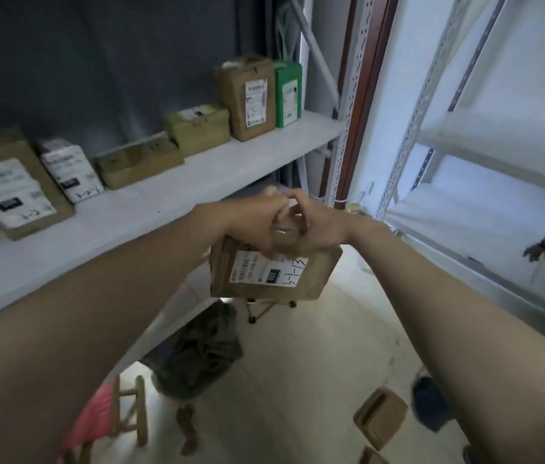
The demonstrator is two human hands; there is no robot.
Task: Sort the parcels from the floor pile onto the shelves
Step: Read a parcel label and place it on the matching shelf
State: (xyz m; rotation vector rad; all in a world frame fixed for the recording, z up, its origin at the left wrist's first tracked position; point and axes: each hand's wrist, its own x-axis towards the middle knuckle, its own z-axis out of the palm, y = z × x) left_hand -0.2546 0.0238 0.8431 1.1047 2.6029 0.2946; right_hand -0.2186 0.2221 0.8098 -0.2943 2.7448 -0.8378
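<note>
Now | left grip and right grip touch, both clasping top of brown parcel | parcel held aloft beside white shelf | its label faces camera

Single view, worn on your head. Wide-angle, facing forward and down along both forearms. Closest in: your left hand and right hand, both gripping the parcel. Shelf runs along your left, rack on your right, floor far below.
</note>
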